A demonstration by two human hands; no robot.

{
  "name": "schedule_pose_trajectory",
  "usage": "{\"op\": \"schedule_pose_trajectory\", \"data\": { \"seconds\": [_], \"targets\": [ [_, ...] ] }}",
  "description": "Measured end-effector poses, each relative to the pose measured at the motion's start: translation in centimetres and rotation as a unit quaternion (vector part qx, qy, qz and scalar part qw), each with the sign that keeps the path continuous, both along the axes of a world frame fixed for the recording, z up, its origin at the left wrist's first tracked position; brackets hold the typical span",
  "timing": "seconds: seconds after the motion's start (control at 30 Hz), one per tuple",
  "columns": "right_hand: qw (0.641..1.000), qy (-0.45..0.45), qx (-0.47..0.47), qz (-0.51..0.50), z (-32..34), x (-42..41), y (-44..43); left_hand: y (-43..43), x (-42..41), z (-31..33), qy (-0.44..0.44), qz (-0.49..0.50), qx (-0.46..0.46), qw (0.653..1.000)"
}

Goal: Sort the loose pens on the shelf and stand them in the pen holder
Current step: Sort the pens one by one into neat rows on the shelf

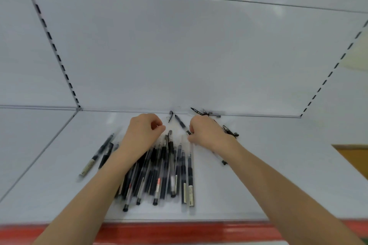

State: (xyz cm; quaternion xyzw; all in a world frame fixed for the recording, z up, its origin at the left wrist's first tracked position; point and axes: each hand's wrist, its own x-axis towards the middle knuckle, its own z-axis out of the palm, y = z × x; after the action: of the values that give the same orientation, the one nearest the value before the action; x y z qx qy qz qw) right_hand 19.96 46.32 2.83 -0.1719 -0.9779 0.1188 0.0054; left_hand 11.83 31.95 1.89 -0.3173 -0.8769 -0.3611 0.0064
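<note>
A pile of several black and clear pens lies fanned out on the white shelf. My left hand hovers over the pile's far end with its fingers curled, and I see nothing held in them. My right hand sits just right of the pile and pinches the near end of a black pen that points toward the back wall. Two pens lie apart on the left. More loose pens rest along the back edge, and one pen lies behind my right hand.
The shelf's white back panel rises behind the pens, with slotted uprights at left and right. A red strip runs along the shelf's front edge. An orange-brown surface shows past the shelf's right side.
</note>
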Motion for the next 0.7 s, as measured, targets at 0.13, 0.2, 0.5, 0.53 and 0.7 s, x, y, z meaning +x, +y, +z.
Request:
{"op": "schedule_pose_trajectory", "data": {
  "seconds": [0.13,0.2,0.5,0.53,0.7],
  "targets": [
    [0.981,0.084,-0.169,-0.052,0.0,1.1,1.5,-0.1,-0.3,0.1,-0.005,-0.016,0.022,1.0],
    [0.948,0.159,-0.257,-0.103,0.5,2.5,2.4,0.3,-0.4,0.3,-0.002,-0.036,0.022,0.999],
    [0.877,0.251,-0.374,-0.168,1.8,9.4,3.7,7.4,-1.6,0.2,0.066,-0.148,-0.038,0.986],
    [0.881,0.251,-0.365,-0.168,1.7,9.8,3.7,8.1,-1.7,0.1,0.076,-0.158,-0.051,0.983],
    [0.891,0.236,-0.343,-0.182,0.9,11.4,3.9,10.4,-2.9,-0.9,0.102,-0.197,-0.129,0.966]
  ]
}}
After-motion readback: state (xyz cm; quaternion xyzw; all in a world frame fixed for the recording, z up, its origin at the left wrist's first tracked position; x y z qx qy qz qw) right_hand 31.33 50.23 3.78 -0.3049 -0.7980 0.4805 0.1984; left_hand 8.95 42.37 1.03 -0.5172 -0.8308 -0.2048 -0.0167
